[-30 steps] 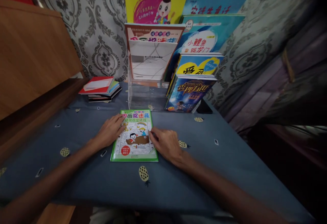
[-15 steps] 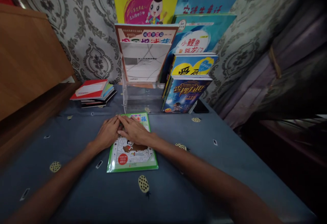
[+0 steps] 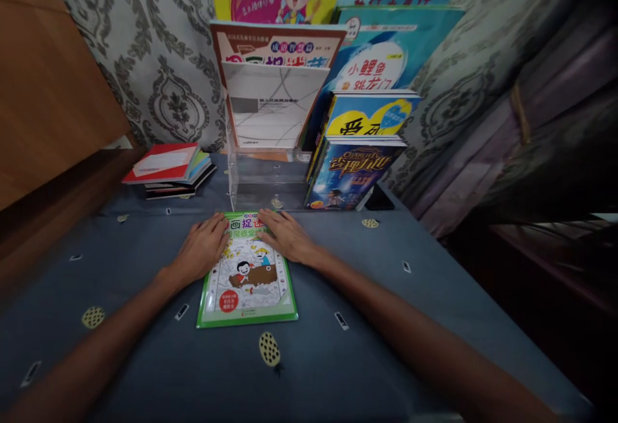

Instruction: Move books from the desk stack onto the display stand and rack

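A green-bordered children's book (image 3: 255,288) lies flat and closed on the dark tablecloth, its cover facing up with cartoon figures and a red round badge. My left hand (image 3: 205,244) rests along the book's upper left edge, fingers stretched forward. On the upper right part of the cover lies my right hand (image 3: 287,235), palm down with its fingers extended. Both hands touch the book; neither grips it. Between them most of the cover shows, while the title is partly covered by fingers.
Behind the book stands a clear acrylic rack (image 3: 261,194) holding several upright books, with a blue book (image 3: 355,169) at its front right. A stack of books topped by a red one (image 3: 167,160) lies at the left. A dark phone-like object (image 3: 380,199) sits right of the rack.
My right hand has slid right across the cover, away from my left hand, uncovering the middle of the book. The camera view has shifted slightly.
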Motion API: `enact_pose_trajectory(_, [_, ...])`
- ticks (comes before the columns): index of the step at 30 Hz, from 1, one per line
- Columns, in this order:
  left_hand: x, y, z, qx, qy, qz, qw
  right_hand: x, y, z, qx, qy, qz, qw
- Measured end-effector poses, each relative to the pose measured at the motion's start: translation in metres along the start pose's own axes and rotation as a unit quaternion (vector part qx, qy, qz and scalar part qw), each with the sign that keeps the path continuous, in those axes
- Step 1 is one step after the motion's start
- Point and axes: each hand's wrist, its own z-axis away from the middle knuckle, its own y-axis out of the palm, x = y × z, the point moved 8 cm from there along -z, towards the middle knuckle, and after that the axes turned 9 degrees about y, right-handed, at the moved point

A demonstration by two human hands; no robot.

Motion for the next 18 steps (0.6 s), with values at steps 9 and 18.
enact_pose_trajectory(9, [0.0,0.0,0.001,-0.012,0.009,0.014,1.0,-0.026,-0.015,0.003,-0.056,0.05,-0.066,0.995])
enact_pose_trajectory(18, [-0.029,0.0,-0.016,0.017,0.112,0.083,0.99,-0.044,-0.014,-0.003,-0.054,0.071,-0.126,0.988])
